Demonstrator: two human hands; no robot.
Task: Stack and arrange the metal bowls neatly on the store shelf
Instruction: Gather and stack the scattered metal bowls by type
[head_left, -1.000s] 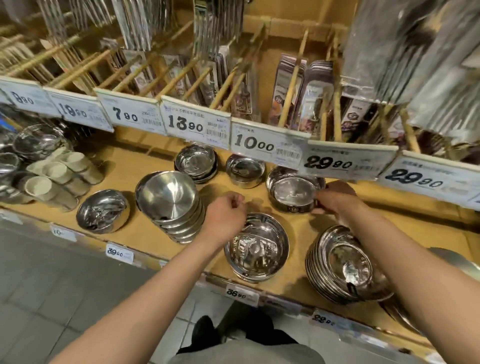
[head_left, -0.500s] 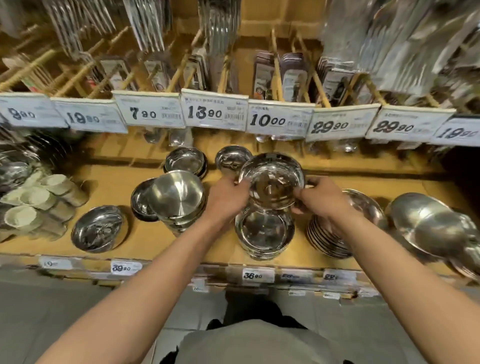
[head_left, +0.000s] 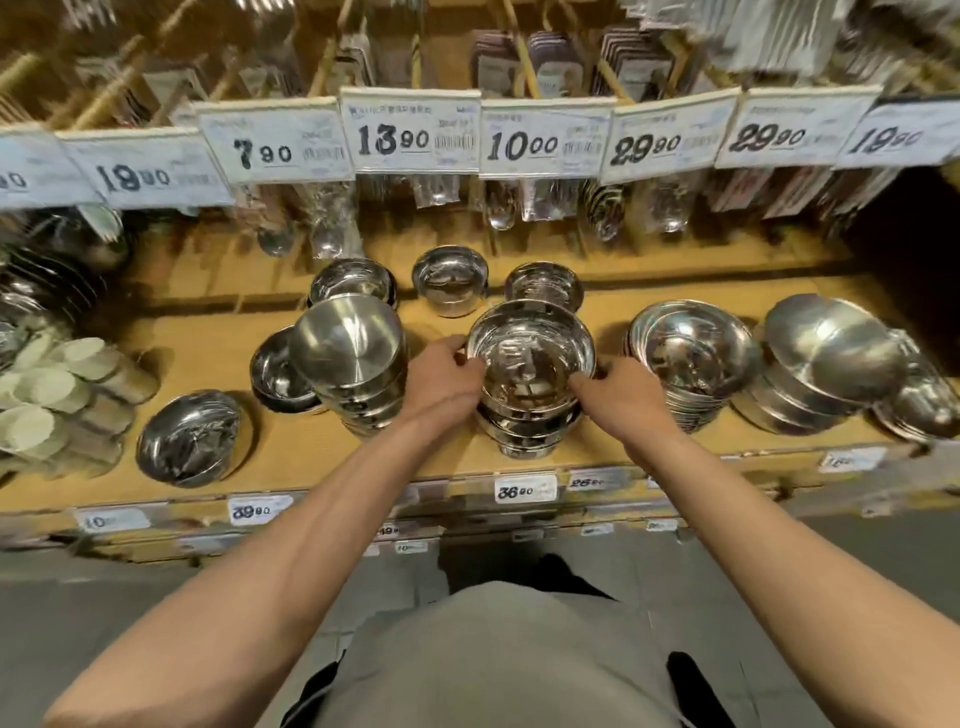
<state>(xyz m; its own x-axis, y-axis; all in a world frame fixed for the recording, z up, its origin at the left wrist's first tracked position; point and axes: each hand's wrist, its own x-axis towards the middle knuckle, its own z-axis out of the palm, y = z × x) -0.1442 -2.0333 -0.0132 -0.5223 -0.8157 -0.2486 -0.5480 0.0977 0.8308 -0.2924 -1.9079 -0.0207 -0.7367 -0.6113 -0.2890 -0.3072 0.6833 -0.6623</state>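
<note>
white price tags (head_left: 410, 136) hang in a row above the wooden shelf (head_left: 613, 306), reading 7.90, 13.90, 10.00, 29.90 and 29.90; the smaller print and barcodes on them are too blurred to read. a front-edge label (head_left: 523, 489) below the hands reads 36.90.

the top bowl (head_left: 531, 347) sits on a stack of metal bowls (head_left: 527, 423) at the middle of the shelf, between the two hands. the left hand (head_left: 444, 376) grips its left rim with curled fingers, and the right hand (head_left: 618, 397) pinches its right rim; the bowl seems to be nested on the stack, though the join is hard to make out.

just left stands a tilted bowl stack (head_left: 353, 358), and well to the right a stack of shallow dishes (head_left: 693, 358). three small bowls sit behind, near the back.
</note>
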